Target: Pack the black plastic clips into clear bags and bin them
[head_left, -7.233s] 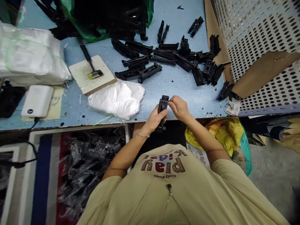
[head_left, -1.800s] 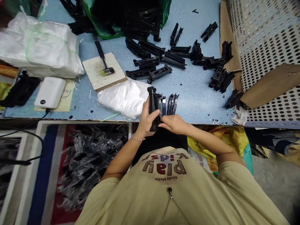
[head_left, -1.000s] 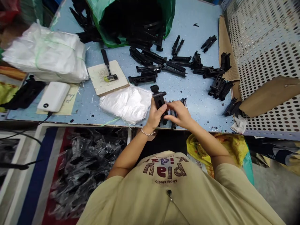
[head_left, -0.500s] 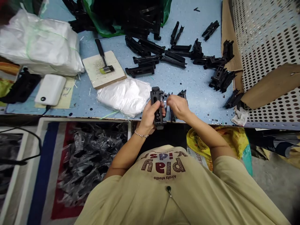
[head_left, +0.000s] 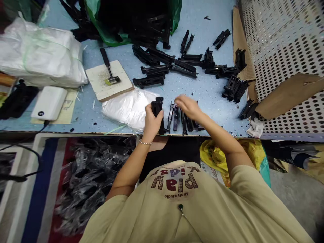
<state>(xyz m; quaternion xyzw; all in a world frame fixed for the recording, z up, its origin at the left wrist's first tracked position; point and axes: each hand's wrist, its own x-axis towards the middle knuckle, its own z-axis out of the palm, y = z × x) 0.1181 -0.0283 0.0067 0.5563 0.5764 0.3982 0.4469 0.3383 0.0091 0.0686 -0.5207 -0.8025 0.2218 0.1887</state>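
Note:
Fingers wrapped round a black part [head_left: 157, 109], my left hand [head_left: 152, 125] is at the table's front edge, beside a pile of white plastic bags [head_left: 126, 108]. My right hand [head_left: 188, 106] hovers over a row of several slim black and metallic parts [head_left: 176, 118], its fingers bent together; whether they pinch anything small is hidden. Further back, several more black parts [head_left: 186, 65] lie scattered across the blue table [head_left: 212, 108].
A hammer [head_left: 107, 64] rests on a pale board [head_left: 124, 79] at the left. Behind stands a green bag [head_left: 177, 17] of black parts. A white device [head_left: 52, 103] and wrapped bundle [head_left: 45, 54] sit far left; cardboard [head_left: 288, 94] lies right.
My left hand has moved left with the black part, away from my right hand, and the part has turned. The row of slim parts shows more fully. The whole view has shifted slightly.

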